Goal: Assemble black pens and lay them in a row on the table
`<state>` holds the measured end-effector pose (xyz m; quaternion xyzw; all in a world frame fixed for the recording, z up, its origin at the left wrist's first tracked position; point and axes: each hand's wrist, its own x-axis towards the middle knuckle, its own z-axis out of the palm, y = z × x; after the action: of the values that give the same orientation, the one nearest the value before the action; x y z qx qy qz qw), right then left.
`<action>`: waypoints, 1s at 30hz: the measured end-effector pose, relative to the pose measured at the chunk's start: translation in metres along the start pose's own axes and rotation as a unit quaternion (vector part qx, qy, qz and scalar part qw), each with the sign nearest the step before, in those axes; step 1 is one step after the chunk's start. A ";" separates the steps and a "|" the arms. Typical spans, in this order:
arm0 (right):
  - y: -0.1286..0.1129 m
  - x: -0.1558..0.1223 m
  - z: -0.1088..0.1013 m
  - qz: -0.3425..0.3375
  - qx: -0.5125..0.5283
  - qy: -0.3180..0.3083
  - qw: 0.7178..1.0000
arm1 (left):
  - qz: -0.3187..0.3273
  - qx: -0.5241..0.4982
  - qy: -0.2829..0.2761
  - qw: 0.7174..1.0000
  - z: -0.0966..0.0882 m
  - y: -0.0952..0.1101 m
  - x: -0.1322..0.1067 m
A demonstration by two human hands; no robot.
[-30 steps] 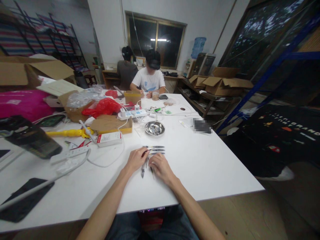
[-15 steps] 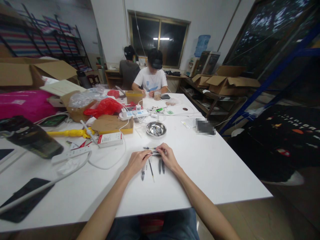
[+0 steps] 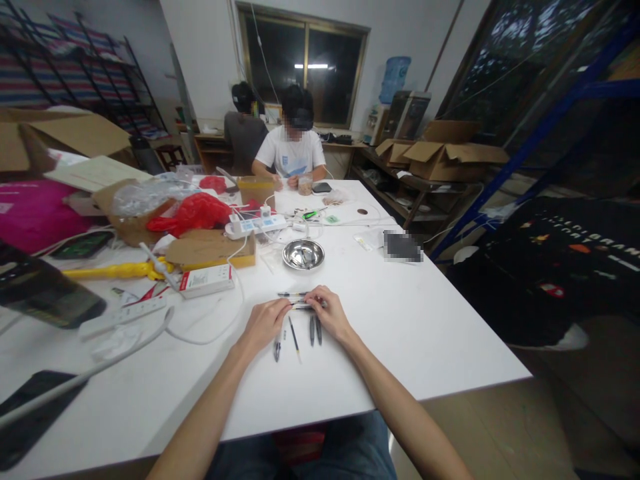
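Observation:
Both my hands rest on the white table (image 3: 410,333) over a small group of pens. My left hand (image 3: 265,323) and my right hand (image 3: 327,310) meet fingertip to fingertip, both closed on one pen (image 3: 300,305) lying crosswise between them. Another pen (image 3: 290,294) lies just beyond it. On the table between my wrists lie a thin refill (image 3: 295,337), two dark pen barrels (image 3: 315,330) and a pen part (image 3: 277,349) below my left hand.
A steel bowl (image 3: 303,254) sits just beyond the pens. To the left are a power strip (image 3: 253,227), a white box (image 3: 206,280), cardboard, a red bag (image 3: 193,212), cables and a black phone (image 3: 25,417). A person in a white shirt (image 3: 291,155) sits at the far end.
My right hand moved up from the near pens to the crosswise pen, uncovering the two barrels and the refill. My left hand stayed in place. The view shifted slightly.

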<state>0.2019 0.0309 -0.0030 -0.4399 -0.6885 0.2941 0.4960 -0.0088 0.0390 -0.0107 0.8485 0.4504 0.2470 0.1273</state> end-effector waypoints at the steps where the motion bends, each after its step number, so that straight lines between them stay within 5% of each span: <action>1: 0.000 -0.001 0.001 0.001 0.005 -0.002 1.000 | 0.000 0.000 -0.001 1.000 0.000 0.000 0.000; 20: 0.002 -0.008 0.008 0.045 0.030 -0.029 0.998 | 0.013 -0.012 -0.031 0.999 -0.004 0.012 -0.003; 30: -0.004 -0.013 0.011 0.014 -0.020 -0.064 0.998 | 0.031 0.020 -0.056 0.998 -0.008 0.020 -0.003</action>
<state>0.1919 0.0183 -0.0090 -0.4395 -0.7186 0.3144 0.4377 -0.0006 0.0250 0.0037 0.8770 0.4205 0.1940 0.1278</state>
